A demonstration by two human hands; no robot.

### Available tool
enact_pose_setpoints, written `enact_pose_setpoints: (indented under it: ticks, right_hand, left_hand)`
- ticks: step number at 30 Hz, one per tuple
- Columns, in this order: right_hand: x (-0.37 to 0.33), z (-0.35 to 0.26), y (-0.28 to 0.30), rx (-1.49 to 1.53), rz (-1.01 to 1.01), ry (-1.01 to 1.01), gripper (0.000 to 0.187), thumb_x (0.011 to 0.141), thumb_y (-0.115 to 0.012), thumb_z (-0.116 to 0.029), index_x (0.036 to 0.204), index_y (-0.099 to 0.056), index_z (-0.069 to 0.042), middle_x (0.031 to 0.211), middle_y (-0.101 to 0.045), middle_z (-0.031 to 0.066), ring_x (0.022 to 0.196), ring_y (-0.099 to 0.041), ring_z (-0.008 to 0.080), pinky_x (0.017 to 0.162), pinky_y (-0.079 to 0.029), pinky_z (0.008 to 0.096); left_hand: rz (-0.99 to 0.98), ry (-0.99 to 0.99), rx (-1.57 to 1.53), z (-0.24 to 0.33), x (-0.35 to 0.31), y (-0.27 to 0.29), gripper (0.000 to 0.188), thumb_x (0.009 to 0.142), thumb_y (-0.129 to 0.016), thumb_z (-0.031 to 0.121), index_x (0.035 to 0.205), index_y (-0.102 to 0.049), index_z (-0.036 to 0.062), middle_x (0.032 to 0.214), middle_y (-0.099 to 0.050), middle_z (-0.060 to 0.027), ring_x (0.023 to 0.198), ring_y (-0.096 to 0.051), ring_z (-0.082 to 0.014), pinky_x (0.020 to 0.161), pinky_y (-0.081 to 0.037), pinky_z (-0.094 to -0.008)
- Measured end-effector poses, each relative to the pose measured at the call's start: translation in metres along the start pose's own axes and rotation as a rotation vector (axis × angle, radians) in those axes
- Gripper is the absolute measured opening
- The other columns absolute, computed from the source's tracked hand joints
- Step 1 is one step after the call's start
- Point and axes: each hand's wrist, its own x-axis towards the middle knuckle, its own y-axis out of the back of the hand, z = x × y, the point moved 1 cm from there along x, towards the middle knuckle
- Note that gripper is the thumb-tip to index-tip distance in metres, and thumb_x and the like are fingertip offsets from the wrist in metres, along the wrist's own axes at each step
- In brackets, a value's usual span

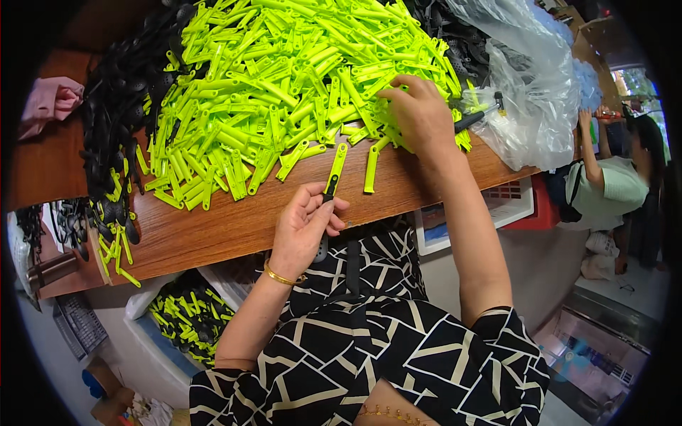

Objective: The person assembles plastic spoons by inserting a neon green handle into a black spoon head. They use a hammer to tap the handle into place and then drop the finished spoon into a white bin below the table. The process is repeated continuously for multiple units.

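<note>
My left hand (307, 221) is closed around a bright yellow-green plastic strip (337, 167), held tilted upward near the table's front edge. At the strip's lower end, a small black piece (329, 187) sits between my thumb and fingers. Farther right, my right hand (420, 113) reaches over a large heap of similar strips (256, 85). Its fingers are bent but apart, with yellow-green showing between thumb and forefinger. A loose strip (371, 169) lies on the wooden table (206, 231) between my hands.
Black plastic parts (117, 121) pile up at the left and behind the heap. Clear plastic bagging (533, 113) and a black-handled tool (472, 119) are at the right. Below stand a bin of mixed parts (188, 316) and a white crate (511, 202). Another person (611, 184) is at the far right.
</note>
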Motion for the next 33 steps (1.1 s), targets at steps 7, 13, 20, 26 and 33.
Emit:
enact_pose_setpoints:
  ticks: [7, 13, 20, 26, 33]
  right_hand:
    - [-0.008, -0.005, -0.001, 0.706, 0.108, -0.508, 0.010, 0.088, -0.074, -0.009, 0.098, -0.071, -0.007, 0.094, -0.070, 0.0036, 0.087, -0.066, 0.0155, 0.079, -0.052, 0.0283]
    - [-0.021, -0.033, 0.003, 1.241, 0.021, -0.757, 0.030, 0.094, -0.072, -0.008, 0.121, -0.061, 0.000, 0.096, -0.072, 0.0046, 0.085, -0.065, 0.0073, 0.076, -0.052, 0.0210]
    - [-0.028, -0.048, 0.000, 1.059, -0.060, -0.636, 0.038, 0.093, -0.073, -0.011, 0.128, -0.059, -0.006, 0.093, -0.072, 0.0089, 0.080, -0.069, 0.0122, 0.073, -0.054, 0.0255]
    - [-0.004, -0.025, 0.017, 0.456, -0.100, -0.323, 0.022, 0.089, -0.072, -0.010, 0.111, -0.070, -0.006, 0.097, -0.071, 0.0096, 0.081, -0.067, 0.0245, 0.073, -0.053, 0.0349]
    - [0.021, 0.004, -0.003, 0.023, -0.077, -0.053, 0.022, 0.084, -0.070, -0.011, 0.105, -0.071, -0.012, 0.099, -0.071, 0.0074, 0.095, -0.066, 0.0282, 0.082, -0.053, 0.0401]
  left_hand:
    - [0.012, 0.013, 0.006, 0.000, 0.000, 0.002, 0.028, 0.104, -0.053, 0.010, 0.130, -0.049, -0.0013, 0.110, -0.069, -0.0139, 0.079, -0.065, -0.0104, 0.070, -0.053, -0.0229]
    - [-0.010, -0.002, -0.006, -0.003, 0.007, -0.005, 0.030, 0.105, -0.053, 0.011, 0.132, -0.048, -0.0012, 0.111, -0.069, -0.0136, 0.080, -0.066, -0.0104, 0.072, -0.054, -0.0228]
    - [0.020, 0.002, -0.035, 0.001, 0.004, -0.003, 0.031, 0.105, -0.053, 0.011, 0.132, -0.047, -0.0011, 0.112, -0.069, -0.0140, 0.080, -0.066, -0.0102, 0.072, -0.054, -0.0232]
    - [0.058, -0.038, -0.018, 0.002, 0.004, 0.008, 0.027, 0.104, -0.053, 0.011, 0.128, -0.049, -0.0004, 0.114, -0.069, -0.0140, 0.080, -0.065, -0.0097, 0.072, -0.054, -0.0234]
    - [0.051, -0.035, -0.004, -0.001, 0.005, 0.007, 0.027, 0.104, -0.054, 0.011, 0.129, -0.049, -0.0002, 0.113, -0.069, -0.0138, 0.080, -0.066, -0.0099, 0.071, -0.054, -0.0233]
